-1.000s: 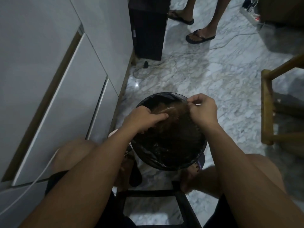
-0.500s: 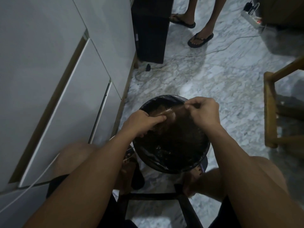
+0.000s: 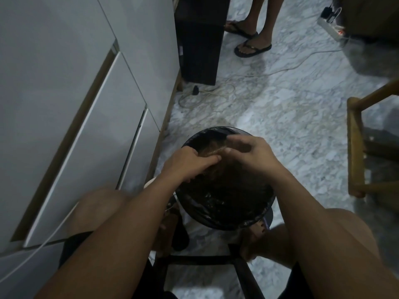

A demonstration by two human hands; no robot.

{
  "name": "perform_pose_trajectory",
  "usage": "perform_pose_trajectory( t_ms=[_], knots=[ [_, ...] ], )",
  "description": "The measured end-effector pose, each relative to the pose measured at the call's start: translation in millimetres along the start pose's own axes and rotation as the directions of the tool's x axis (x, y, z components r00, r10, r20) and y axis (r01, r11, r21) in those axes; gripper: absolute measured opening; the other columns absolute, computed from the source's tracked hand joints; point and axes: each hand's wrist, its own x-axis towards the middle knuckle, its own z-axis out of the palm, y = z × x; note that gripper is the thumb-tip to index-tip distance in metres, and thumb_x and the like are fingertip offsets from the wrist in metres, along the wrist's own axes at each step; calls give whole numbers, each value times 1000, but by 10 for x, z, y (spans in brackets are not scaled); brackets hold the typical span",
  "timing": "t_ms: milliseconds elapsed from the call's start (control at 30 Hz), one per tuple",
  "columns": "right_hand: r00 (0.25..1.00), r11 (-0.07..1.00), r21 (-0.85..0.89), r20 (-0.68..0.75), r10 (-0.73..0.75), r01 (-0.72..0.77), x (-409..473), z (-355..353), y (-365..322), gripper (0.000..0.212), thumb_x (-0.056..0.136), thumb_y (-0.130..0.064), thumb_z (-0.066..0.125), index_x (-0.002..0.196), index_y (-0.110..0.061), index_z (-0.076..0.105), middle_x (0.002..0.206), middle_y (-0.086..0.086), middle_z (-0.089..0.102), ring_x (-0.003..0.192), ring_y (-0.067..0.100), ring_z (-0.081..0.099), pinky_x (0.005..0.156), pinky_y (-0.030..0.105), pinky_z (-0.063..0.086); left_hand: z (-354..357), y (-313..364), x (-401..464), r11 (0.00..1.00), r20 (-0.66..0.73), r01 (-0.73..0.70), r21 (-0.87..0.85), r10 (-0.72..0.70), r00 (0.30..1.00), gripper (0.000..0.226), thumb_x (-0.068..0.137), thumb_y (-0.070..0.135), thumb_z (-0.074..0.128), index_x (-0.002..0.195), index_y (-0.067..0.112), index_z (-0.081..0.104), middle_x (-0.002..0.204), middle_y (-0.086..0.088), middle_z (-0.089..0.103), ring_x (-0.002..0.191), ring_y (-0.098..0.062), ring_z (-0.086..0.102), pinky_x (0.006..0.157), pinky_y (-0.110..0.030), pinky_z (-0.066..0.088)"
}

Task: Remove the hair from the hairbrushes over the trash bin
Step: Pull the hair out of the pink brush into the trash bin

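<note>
My left hand (image 3: 190, 162) is curled around the brush (image 3: 212, 151), which sits over the bin (image 3: 224, 180) toward its 11 o'clock rim, only a tan sliver of it showing between my hands. My right hand (image 3: 248, 152) is bent over it from 3 o'clock, fingers curled as if picking at the hair (image 3: 216, 169); it is blurred, so I cannot tell whether they have actually caught a strand. The risk I see is that the brush is close to the rim, not the middle: a tuft pulled toward 11 o'clock could drift past the black liner onto the floor (image 3: 280, 117). I judge a hard tug could also jerk the brush out of my left grip and drop it into the bin, and the dim light makes loose strands hard to spot. I am sitting on a dark stool (image 3: 203, 260), knees at 8 and 4 o'clock, the bin between my feet on pale marble. White cabinet (image 3: 75, 104) doors run along 9 to 11 o'clock. At 3 o'clock stands a wooden chair (image 3: 354, 147). Farther off, a cable (image 3: 216, 91) loops at 12 o'clock by a dark box (image 3: 198, 39), beyond it another person's sandalled feet (image 3: 248, 44), and a power strip (image 3: 330, 26) at 1 o'clock.
</note>
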Motion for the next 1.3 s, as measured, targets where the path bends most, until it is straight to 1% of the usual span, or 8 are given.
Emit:
perform_pose_trajectory(
  t_ms=[167,300,433,600,700,867,1067,1300],
  knots=[
    [980,996,-10,-183,84,-87,42,16,20,6,82,-15,73,83,-20,77,81,-2,74,82,15,70,84,39,59,-15,-29,14,1000,2,21,-5,-21,1000,60,70,74,64,78,14,69,69,-3,72,58,-21,69,51,-27,51],
    [930,990,30,-342,138,-136,38,-18,0,9,85,-16,69,80,-22,75,80,-6,70,83,13,67,75,26,53,-41,-2,25,999,-43,37,-8,-37,998,62,68,76,64,76,14,69,72,-5,73,59,-21,70,56,-30,52],
    [866,986,25,-475,156,-164,13,-43,-6,10,87,-18,65,87,-20,75,82,-4,69,84,12,64,82,25,51,-22,21,22,999,-84,45,29,-42,996,65,67,79,62,78,16,67,77,-4,70,68,-23,68,60,-30,50],
    [936,967,-112,-297,187,-229,7,-38,55,16,80,-17,64,90,-27,71,98,-3,69,94,15,64,77,23,45,-19,-43,26,991,-129,27,135,-9,992,57,73,76,59,79,19,62,80,-2,63,76,-21,62,64,-30,46],
    [981,991,-116,-192,38,-61,-28,37,16,32,76,-21,73,108,-25,67,116,-2,64,107,14,60,91,28,48,-7,-54,-8,986,-143,0,166,24,989,50,75,72,61,68,23,54,72,1,58,68,-15,55,54,-27,36],
    [986,945,-298,-63,-156,130,-32,163,3,32,80,-24,73,112,-25,71,112,-2,69,107,16,62,94,29,47,-2,13,-44,992,-136,-20,121,36,990,52,74,72,61,64,21,57,66,1,57,70,-21,60,53,-28,35],
    [970,936,-353,-232,-68,-19,-3,136,24,20,81,-16,63,85,-28,78,84,-4,77,82,20,69,77,36,57,-18,12,-41,994,-133,-16,111,30,991,53,73,70,64,59,20,54,63,2,55,68,-19,59,55,-28,36],
    [897,952,-211,-427,113,-220,12,-49,24,13,84,-26,67,92,-26,78,95,1,76,91,23,69,82,35,56,-44,39,-43,994,-167,6,108,12,986,52,75,68,64,66,17,62,68,1,61,66,-14,58,56,-27,39]
  ],
)
